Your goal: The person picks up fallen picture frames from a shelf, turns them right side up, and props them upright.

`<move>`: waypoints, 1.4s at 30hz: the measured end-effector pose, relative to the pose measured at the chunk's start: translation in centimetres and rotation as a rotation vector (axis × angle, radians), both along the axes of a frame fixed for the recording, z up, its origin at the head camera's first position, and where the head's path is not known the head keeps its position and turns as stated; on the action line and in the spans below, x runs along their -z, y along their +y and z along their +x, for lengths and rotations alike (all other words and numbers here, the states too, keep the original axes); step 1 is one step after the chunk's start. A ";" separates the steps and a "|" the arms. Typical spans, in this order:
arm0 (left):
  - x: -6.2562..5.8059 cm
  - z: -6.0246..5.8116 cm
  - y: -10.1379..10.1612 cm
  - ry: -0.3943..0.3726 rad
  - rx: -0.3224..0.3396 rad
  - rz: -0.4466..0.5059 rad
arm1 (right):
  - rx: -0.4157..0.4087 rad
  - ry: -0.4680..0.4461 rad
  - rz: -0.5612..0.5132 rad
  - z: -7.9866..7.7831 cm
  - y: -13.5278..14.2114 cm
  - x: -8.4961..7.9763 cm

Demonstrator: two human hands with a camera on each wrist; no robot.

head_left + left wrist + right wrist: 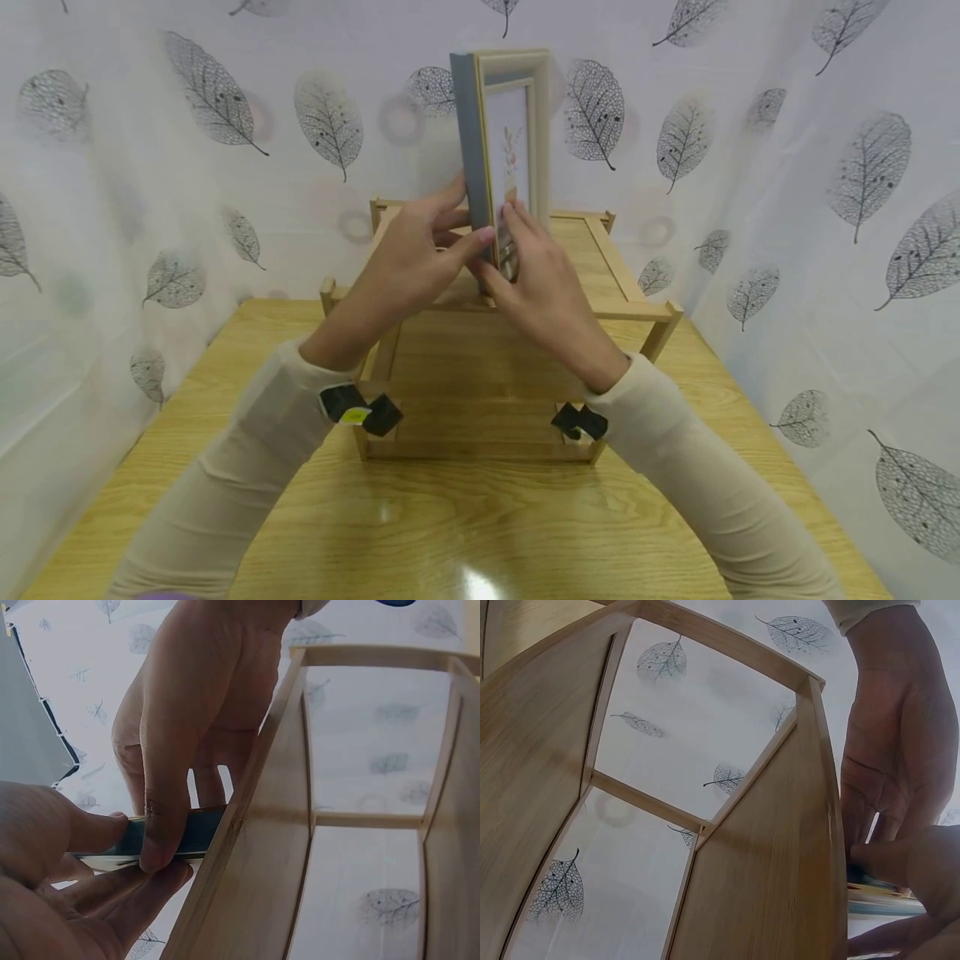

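Observation:
A picture frame [470,142] with a blue-grey side, a cream border and a small plant print stands upright above the wooden shelf rack [588,250], its lower end close over the front of the top board. My left hand [412,254] grips its left side, thumb at the front edge and fingers behind. Lower on the front, my right hand [551,292] holds it, fingers over the print and thumb by the bottom left edge. In the left wrist view, the frame's blue side [201,829] shows between both hands, beside the rack's wooden edge.
The two-level rack stands on a wood-grain table [442,517], its lower board [480,358] under my forearms. Leaf-printed white sheeting [330,117] hangs behind and on both sides. Through the rack's open end, the right wrist view shows its side panels [765,862].

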State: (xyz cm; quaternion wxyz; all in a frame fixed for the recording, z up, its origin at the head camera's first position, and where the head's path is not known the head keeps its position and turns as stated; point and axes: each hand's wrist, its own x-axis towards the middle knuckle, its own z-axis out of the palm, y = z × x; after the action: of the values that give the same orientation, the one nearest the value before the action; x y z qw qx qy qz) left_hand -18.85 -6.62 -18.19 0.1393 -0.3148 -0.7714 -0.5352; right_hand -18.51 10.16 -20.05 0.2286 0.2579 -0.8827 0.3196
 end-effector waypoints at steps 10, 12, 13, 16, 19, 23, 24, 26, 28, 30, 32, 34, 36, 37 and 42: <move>0.0 0.1 0.3 -0.011 0.008 0.033 | -0.048 0.040 -0.006 -0.1 0.3 0.1; 0.0 0.1 0.3 -0.007 0.007 0.025 | -0.054 0.040 -0.002 -0.1 0.3 0.1; 0.0 0.1 0.3 -0.010 0.004 0.020 | -0.057 0.039 0.001 -0.1 0.4 0.1; 0.0 0.1 0.2 -0.031 -0.014 -0.005 | -0.068 0.030 0.005 -0.1 0.5 0.1; 0.1 0.0 0.1 -0.066 0.007 0.008 | -0.088 0.022 0.000 -0.2 0.6 0.1; 0.1 -0.1 0.1 -0.093 0.078 0.068 | -0.134 0.013 -0.022 -0.3 0.8 0.1; 0.1 -0.2 0.1 -0.100 0.088 0.079 | -0.145 0.013 -0.026 -0.3 0.8 0.0; 0.2 -0.3 0.2 -0.109 0.101 0.095 | -0.170 0.011 -0.037 -0.4 0.9 0.0; 0.2 -0.4 0.3 -0.114 0.102 0.100 | -0.186 0.011 -0.042 -0.4 1.0 0.0; 0.2 -0.5 0.4 -0.113 0.107 0.102 | -0.196 0.012 -0.046 -0.5 1.1 0.0; 0.2 -0.5 0.5 -0.103 0.103 0.093 | -0.204 0.010 -0.049 -0.5 1.2 0.0; 0.2 -0.6 0.6 -0.091 0.096 0.075 | -0.210 0.008 -0.050 -0.6 1.3 0.0; 0.2 -0.6 0.7 -0.082 0.082 0.054 | -0.218 0.008 -0.054 -0.6 1.3 -0.1; 0.3 -0.6 0.7 -0.074 0.078 0.045 | -0.226 0.003 -0.060 -0.6 1.4 -0.1; 0.3 -0.7 0.8 -0.034 0.050 0.000 | -0.264 -0.025 -0.102 -0.6 1.5 -0.2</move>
State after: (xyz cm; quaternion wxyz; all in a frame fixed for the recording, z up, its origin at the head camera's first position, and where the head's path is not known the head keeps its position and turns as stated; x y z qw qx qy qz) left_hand -19.53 -5.87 -18.45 0.1125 -0.3248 -0.7656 -0.5439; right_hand -19.16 11.64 -19.86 0.1863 0.3558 -0.8264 0.3947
